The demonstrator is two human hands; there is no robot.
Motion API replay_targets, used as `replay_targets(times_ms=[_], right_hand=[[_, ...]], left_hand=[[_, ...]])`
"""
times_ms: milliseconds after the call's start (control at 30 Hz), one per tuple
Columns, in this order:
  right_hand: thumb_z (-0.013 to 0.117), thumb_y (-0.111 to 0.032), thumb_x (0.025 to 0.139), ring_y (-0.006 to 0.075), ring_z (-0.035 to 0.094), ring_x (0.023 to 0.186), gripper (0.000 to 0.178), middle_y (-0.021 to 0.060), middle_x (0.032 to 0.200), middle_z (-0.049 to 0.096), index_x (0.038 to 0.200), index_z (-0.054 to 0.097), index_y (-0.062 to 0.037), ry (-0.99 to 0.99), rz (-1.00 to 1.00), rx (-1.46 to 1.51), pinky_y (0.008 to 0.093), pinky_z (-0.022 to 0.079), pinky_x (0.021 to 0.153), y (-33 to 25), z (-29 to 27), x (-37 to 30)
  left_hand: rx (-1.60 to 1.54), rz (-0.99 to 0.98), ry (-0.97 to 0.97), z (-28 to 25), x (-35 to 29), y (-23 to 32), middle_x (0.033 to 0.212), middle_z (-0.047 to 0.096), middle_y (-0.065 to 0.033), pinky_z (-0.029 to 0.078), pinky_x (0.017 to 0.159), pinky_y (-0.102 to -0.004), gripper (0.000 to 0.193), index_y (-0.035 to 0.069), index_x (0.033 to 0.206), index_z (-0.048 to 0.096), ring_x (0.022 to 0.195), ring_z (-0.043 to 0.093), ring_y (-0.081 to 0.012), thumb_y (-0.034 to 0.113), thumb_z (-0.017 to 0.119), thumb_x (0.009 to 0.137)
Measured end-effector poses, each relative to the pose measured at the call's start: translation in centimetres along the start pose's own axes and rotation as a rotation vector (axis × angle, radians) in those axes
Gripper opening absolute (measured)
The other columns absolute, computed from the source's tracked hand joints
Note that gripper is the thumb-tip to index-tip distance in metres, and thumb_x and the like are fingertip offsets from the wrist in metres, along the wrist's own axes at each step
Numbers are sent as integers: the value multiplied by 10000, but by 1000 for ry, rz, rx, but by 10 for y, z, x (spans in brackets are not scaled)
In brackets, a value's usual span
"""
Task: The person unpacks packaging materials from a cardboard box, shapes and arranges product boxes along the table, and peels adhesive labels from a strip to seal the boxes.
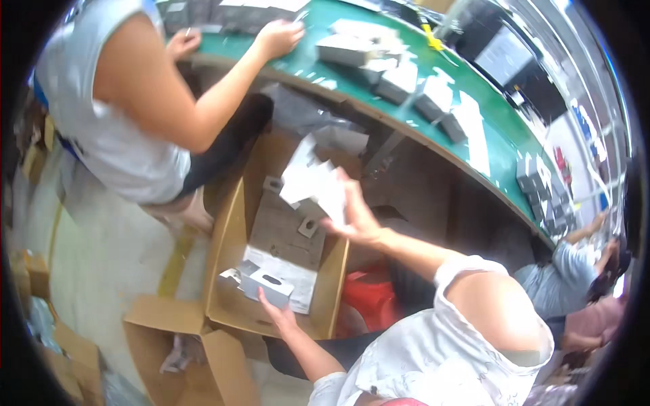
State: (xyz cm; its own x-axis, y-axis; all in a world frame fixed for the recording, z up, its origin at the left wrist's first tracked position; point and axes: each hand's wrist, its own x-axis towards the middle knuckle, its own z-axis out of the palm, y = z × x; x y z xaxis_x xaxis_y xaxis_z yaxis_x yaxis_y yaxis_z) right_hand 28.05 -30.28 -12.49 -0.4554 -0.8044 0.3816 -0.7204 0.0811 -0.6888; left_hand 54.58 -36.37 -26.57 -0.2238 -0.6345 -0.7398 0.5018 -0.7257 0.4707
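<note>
My left hand is closed on a small grey box with a dark oval cutout on top and an end flap standing out. That box is over the near part of a big open brown cardboard carton. Farther up, my right hand grips a bunch of white cardboard boxes with loose flaps, blurred by motion, above the carton's far part. How many are in the bunch I cannot tell. Inside the carton lie a grey cardboard sheet, a printed white sheet and a few small grey pieces with holes.
A green-topped bench curves across the far side, bearing rows of grey-white boxes and a dark machine. A co-worker sits at the left with hands on the bench. Another open carton and a red stool flank mine.
</note>
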Motion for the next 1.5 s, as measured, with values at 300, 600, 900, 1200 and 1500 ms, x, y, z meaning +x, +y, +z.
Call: replay_targets(times_ms=[300, 600, 900, 1200, 1500], right_hand=[[716, -436, 739, 369, 209, 1324, 922, 207, 1405, 182, 1464, 267, -84, 905, 679, -30, 433, 238, 1103, 67, -340, -9], [692, -551, 706, 425, 246, 1328, 923, 291, 1413, 287, 1399, 386, -22, 681, 685, -220, 488, 219, 1103, 128, -340, -4], [683, -393, 719, 448, 316, 1262, 750, 253, 1412, 272, 1338, 434, -50, 742, 664, -48, 540, 365, 998, 94, -344, 56], [688, -557, 718, 397, 335, 1309, 799, 255, 1306, 472, 1244, 512, 17, 680, 511, -438, 481, 285, 1080, 104, -310, 104], [649, -73, 810, 292, 503, 1093, 331, 146, 1150, 553, 1131, 583, -25, 401, -452, 210, 371, 414, 916, -48, -105, 54]], left_hand=[[633, 693, -691, 213, -134, 12, 1396, 375, -127, 323, 1040, -363, 706, -30, 1436, 264, 1219, 435, -233, 124, 623, 849], [1137, 1616, -744, 480, -231, -45, 1167, 525, -159, 429, 936, -386, 537, 75, 1283, 541, 1084, 536, -327, 206, 724, 795], [1667, 1864, -516, 533, -143, -124, 1295, 526, -186, 366, 1021, -459, 464, 147, 1251, 596, 1223, 462, -348, 226, 652, 797], [1061, 1995, -562, 455, -181, -101, 1236, 562, -159, 369, 979, -433, 325, 64, 1148, 626, 1153, 491, -324, 97, 635, 825], [905, 1114, 245, 53, -10, 13, 1151, 569, -146, 454, 880, -363, 327, 32, 1186, 559, 1021, 572, -266, 4, 538, 861]])
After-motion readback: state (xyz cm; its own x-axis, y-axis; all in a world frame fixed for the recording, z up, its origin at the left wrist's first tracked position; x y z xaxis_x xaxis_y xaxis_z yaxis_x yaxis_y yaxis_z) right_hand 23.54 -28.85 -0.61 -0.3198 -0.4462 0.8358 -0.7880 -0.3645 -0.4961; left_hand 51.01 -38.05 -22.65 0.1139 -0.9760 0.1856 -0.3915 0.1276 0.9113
